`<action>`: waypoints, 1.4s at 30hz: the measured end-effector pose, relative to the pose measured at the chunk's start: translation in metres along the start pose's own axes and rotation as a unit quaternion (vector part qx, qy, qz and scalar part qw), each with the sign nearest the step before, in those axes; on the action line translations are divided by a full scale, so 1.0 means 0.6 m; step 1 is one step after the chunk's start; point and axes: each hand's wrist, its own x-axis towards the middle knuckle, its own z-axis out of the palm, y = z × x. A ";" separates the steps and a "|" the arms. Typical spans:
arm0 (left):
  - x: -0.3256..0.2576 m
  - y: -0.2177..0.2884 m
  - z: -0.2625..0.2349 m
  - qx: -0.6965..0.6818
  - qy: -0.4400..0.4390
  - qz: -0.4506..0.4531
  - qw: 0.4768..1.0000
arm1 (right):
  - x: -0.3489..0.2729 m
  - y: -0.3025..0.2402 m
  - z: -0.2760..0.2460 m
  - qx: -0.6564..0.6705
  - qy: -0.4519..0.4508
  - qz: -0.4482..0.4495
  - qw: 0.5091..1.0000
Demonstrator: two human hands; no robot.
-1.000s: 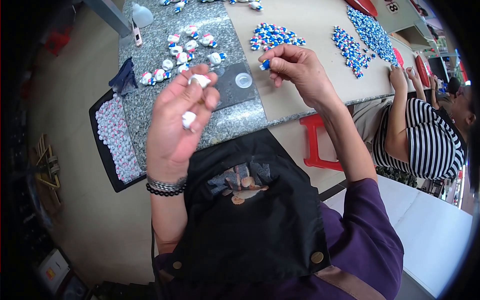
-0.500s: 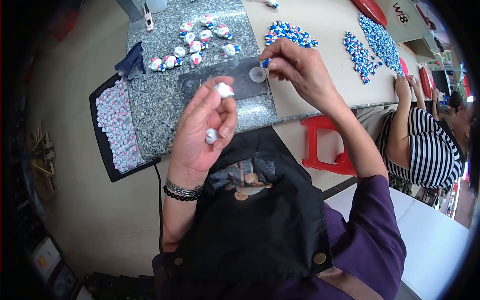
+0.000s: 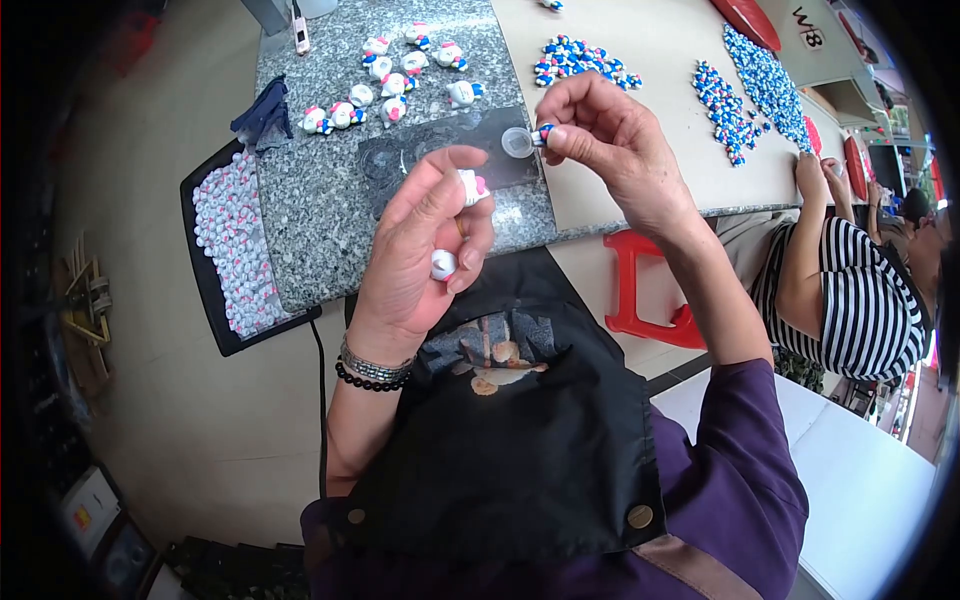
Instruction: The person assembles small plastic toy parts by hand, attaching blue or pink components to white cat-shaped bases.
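My left hand (image 3: 420, 250) is raised above the granite slab (image 3: 320, 210) and holds a small white figurine (image 3: 470, 187) with a pink spot at its fingertips, plus a second white piece (image 3: 443, 264) lower in the fingers. My right hand (image 3: 610, 140) pinches a tiny blue and red piece (image 3: 544, 131) right beside a small clear round dish (image 3: 517, 142). Finished white figurines (image 3: 385, 75) with pink and blue parts lie in a group on the slab behind the hands.
A black tray (image 3: 205, 270) of white parts hangs off the slab's left side. Piles of blue and red pieces (image 3: 580, 58) lie on the tan table (image 3: 660, 110). A person in a striped shirt (image 3: 860, 300) sits at right. A red stool (image 3: 640, 290) stands below.
My left hand has turned the white figurine and shifted right. My right hand stays at the clear dish with the blue piece.
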 end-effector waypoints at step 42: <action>0.012 0.000 0.022 0.122 0.099 0.084 0.984 | 0.019 0.023 0.000 -0.146 0.129 -0.006 0.981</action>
